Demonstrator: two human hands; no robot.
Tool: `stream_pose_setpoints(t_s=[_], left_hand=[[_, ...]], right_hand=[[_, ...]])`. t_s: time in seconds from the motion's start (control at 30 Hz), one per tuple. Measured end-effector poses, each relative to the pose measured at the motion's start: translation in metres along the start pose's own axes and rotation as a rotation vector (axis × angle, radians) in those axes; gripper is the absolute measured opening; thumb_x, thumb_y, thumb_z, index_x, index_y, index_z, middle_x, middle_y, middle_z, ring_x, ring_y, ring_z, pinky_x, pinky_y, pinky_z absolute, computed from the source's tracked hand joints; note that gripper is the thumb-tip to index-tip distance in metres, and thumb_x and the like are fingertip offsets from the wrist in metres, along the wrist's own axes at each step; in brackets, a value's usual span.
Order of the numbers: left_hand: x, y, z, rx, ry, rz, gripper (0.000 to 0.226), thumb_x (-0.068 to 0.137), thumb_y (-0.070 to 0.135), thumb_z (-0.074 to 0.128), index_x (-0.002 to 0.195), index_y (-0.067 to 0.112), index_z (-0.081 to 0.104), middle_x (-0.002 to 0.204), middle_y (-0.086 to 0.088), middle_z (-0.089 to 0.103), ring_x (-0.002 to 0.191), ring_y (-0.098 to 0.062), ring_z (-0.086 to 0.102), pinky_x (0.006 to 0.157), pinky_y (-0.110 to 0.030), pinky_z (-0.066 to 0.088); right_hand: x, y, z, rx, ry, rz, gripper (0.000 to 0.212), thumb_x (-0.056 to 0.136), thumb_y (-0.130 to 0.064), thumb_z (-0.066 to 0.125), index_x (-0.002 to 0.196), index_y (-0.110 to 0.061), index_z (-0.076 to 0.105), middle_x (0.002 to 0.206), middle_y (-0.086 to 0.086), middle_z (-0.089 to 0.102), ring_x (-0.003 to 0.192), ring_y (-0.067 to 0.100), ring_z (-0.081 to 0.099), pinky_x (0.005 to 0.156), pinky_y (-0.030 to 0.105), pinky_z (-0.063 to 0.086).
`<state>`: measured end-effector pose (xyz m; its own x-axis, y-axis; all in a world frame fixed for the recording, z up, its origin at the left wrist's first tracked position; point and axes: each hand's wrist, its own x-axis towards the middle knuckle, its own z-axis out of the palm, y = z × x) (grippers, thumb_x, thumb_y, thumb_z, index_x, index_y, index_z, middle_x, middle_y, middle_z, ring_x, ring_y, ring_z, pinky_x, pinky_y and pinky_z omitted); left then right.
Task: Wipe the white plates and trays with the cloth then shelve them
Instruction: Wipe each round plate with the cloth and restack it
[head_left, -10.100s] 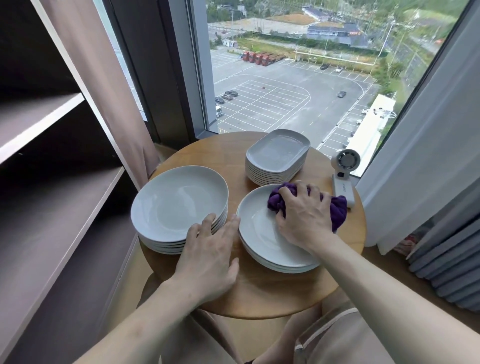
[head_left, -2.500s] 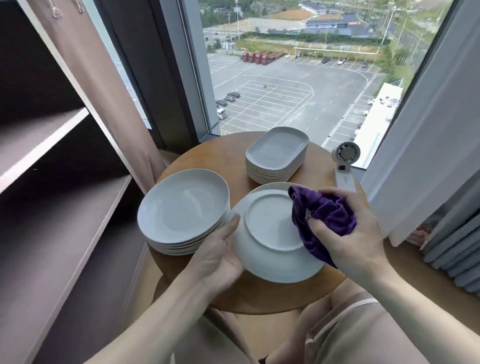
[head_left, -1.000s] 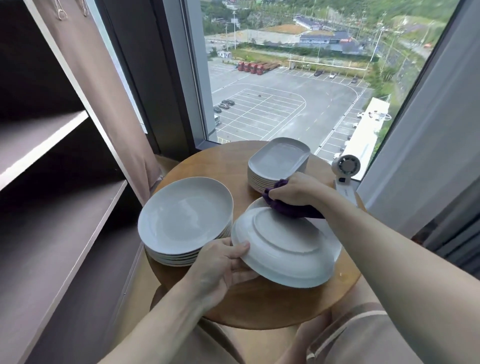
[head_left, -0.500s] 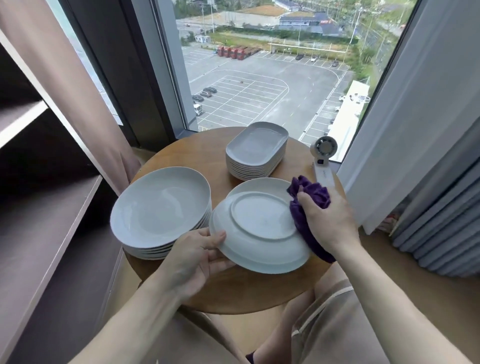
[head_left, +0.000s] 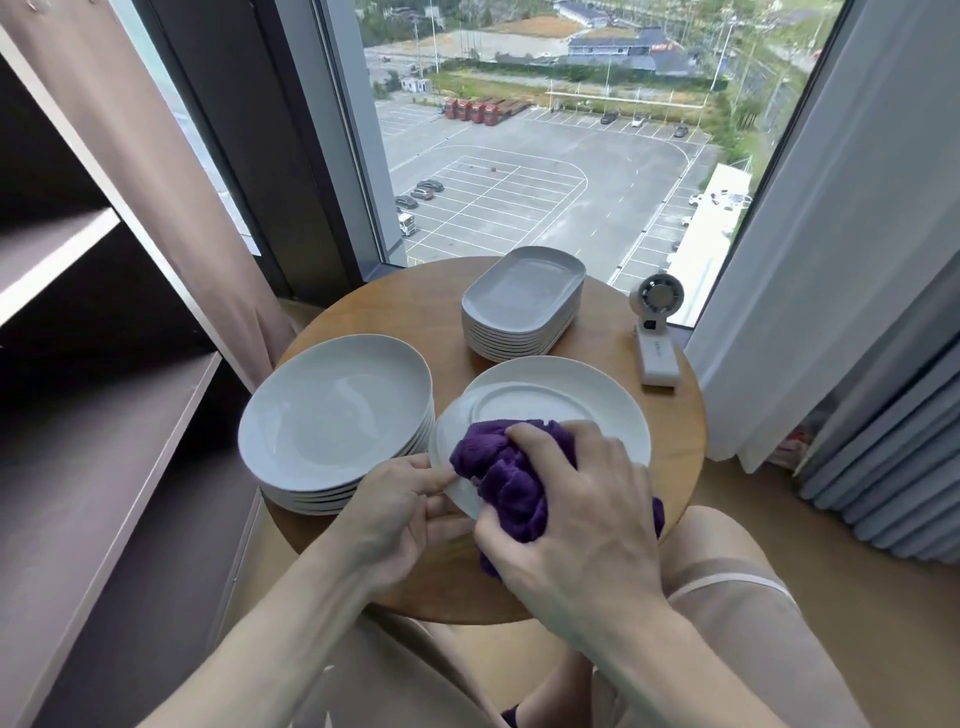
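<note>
Round wooden table (head_left: 415, 312) by window: left hand (head_left: 400, 514) grips plate (head_left: 545, 410), right hand (head_left: 576, 519) clutches cloth (head_left: 509, 478)

shelf (head_left: 119, 431) bare, reachable left | plate stack (head_left: 332, 415) between | table's near edge (head_left: 447, 603) bare

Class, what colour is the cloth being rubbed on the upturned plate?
Deep purple; the cloth shows best in the head view.

Upturned white plate (head_left: 545, 410) tilted above another plate (head_left: 550, 370) at tabletop's near right, crumpled purple cloth (head_left: 511, 480) pressed on its underside, stack of round white plates (head_left: 335, 410) at left edge, stacked oblong white trays (head_left: 522, 291) toward far edge
</note>
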<state>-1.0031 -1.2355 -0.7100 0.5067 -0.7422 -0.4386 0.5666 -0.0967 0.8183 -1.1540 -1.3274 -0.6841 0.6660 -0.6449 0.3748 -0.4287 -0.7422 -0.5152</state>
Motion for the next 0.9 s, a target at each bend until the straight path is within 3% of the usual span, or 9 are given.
stream_pose_setpoints(t_s=[0.1, 0.2, 0.43, 0.63, 0.73, 0.9], left_hand=[[0.001, -0.002, 0.000, 0.034, 0.050, 0.043, 0.025, 0.091, -0.003, 0.052, 0.102, -0.002, 0.074, 0.093, -0.018, 0.069, 0.079, -0.025, 0.067, 0.063, -0.031, 0.058], [0.001, -0.003, 0.001, -0.017, 0.069, 0.032, 0.040, 0.094, -0.001, 0.040, 0.088, 0.013, 0.077, 0.083, -0.011, 0.071, 0.069, -0.021, 0.066, 0.055, -0.030, 0.055], [-0.003, 0.002, 0.001, 0.024, 0.000, 0.002, 0.034, 0.100, 0.015, 0.036, 0.118, 0.019, 0.065, 0.098, -0.017, 0.076, 0.082, -0.029, 0.073, 0.069, -0.040, 0.061], [-0.004, 0.009, 0.003, -0.038, -0.015, -0.035, 0.050, 0.099, 0.049, 0.050, 0.124, 0.010, 0.070, 0.114, -0.019, 0.073, 0.093, -0.030, 0.072, 0.077, -0.040, 0.059], [-0.004, 0.007, 0.003, 0.039, -0.035, 0.003, 0.041, 0.093, 0.033, 0.064, 0.126, 0.010, 0.066, 0.117, -0.016, 0.074, 0.097, -0.026, 0.073, 0.078, -0.035, 0.059], [-0.001, 0.000, 0.007, 0.040, 0.017, 0.052, 0.055, 0.075, 0.021, 0.074, 0.124, 0.000, 0.061, 0.104, -0.014, 0.077, 0.081, -0.019, 0.075, 0.063, -0.027, 0.059]], right_hand=[[0.019, -0.021, 0.005, -0.165, -0.172, -0.074, 0.051, 0.072, -0.063, 0.050, 0.112, -0.033, 0.064, 0.106, -0.001, 0.056, 0.097, 0.028, 0.052, 0.083, 0.044, 0.041], [0.043, -0.033, 0.011, -0.242, -0.306, -0.086, 0.044, 0.077, -0.064, 0.048, 0.105, -0.032, 0.059, 0.107, -0.001, 0.050, 0.100, 0.028, 0.047, 0.083, 0.045, 0.034], [0.104, -0.044, 0.024, -0.319, -0.495, -0.100, 0.048, 0.080, -0.061, 0.059, 0.114, -0.028, 0.063, 0.102, 0.003, 0.040, 0.111, 0.034, 0.049, 0.090, 0.049, 0.036], [0.147, -0.029, 0.039, -0.270, -0.511, 0.005, 0.042, 0.076, -0.066, 0.062, 0.096, -0.028, 0.061, 0.106, 0.003, 0.056, 0.106, 0.033, 0.052, 0.089, 0.047, 0.037], [0.160, -0.013, 0.046, -0.210, -0.494, 0.101, 0.046, 0.074, -0.066, 0.060, 0.103, -0.032, 0.065, 0.110, 0.001, 0.061, 0.105, 0.031, 0.055, 0.087, 0.044, 0.040], [0.162, 0.016, 0.050, -0.195, -0.420, 0.188, 0.047, 0.070, -0.068, 0.053, 0.100, -0.034, 0.059, 0.114, 0.004, 0.059, 0.111, 0.034, 0.057, 0.091, 0.044, 0.041]])
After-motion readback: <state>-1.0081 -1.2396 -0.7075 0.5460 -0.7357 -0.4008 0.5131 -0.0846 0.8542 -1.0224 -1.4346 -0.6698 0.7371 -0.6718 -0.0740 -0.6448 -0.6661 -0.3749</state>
